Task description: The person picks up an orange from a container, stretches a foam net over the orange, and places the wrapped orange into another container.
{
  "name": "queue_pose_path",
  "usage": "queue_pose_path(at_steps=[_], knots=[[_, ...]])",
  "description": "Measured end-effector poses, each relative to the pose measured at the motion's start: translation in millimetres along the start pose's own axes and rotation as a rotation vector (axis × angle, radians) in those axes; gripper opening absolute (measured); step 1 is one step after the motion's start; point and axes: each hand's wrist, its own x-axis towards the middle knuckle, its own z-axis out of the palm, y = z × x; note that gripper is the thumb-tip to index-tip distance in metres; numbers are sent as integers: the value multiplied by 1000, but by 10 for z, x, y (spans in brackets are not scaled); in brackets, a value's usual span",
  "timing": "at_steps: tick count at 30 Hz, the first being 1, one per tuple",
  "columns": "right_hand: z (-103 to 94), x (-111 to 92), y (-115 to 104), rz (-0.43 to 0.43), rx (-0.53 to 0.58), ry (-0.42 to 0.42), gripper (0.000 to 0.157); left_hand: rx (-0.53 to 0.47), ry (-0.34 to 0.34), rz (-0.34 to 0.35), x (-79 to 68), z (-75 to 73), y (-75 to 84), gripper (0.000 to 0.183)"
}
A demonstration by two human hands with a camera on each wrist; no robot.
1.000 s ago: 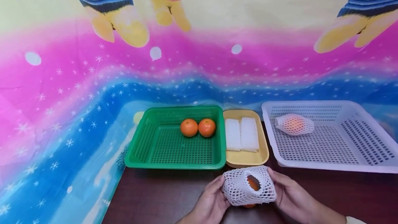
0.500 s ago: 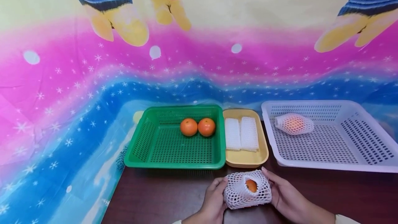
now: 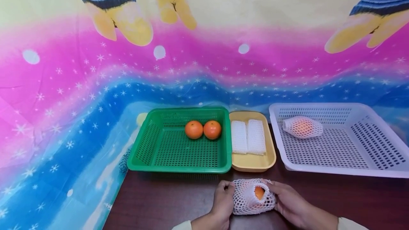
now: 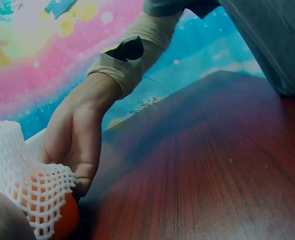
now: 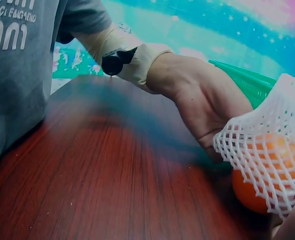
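A white foam fruit net (image 3: 244, 200) lies sideways over an orange fruit (image 3: 259, 192), which shows through the round opening facing up. My left hand (image 3: 220, 201) pinches the net's left end between thumb and fingers. At the other end, my right hand (image 3: 289, 200) grips the net with its thumb on top. In the left wrist view, bare orange skin (image 4: 68, 217) bulges out below the net's edge, close to my right fingers. The right wrist view likewise has the fruit's uncovered underside (image 5: 247, 192) under the mesh; my left fingertips are partly hidden behind the net.
A green basket (image 3: 179, 169) holds two orange fruits (image 3: 203, 130). Beside it, a yellow tray (image 3: 252, 164) carries two flat foam nets (image 3: 247, 137). To the right stands a white basket (image 3: 345, 170) with one netted fruit (image 3: 303, 127). The dark wooden table (image 3: 153, 198) lies under everything.
Both hands have come slightly closer together, and the net has shifted a little lower. Orange skin that showed below it in the head view is now covered there.
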Motion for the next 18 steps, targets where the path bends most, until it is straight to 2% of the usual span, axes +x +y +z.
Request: queue_pose_path(at_steps=[2, 7, 11, 14, 18], knots=[[33, 4, 17, 4, -36, 41, 49, 39, -25, -1, 0, 18, 19, 10], [173, 29, 25, 24, -151, 245, 37, 182, -64, 14, -13, 40, 60, 11], [305, 54, 17, 31, -193, 393, 28, 239, -74, 64, -26, 48, 61, 13], [365, 60, 9, 24, -197, 439, 33, 237, -75, 109, -31, 61, 47, 15], [371, 75, 21, 3, -175, 417, 35, 182, -36, 121, -19, 96, 15, 14]])
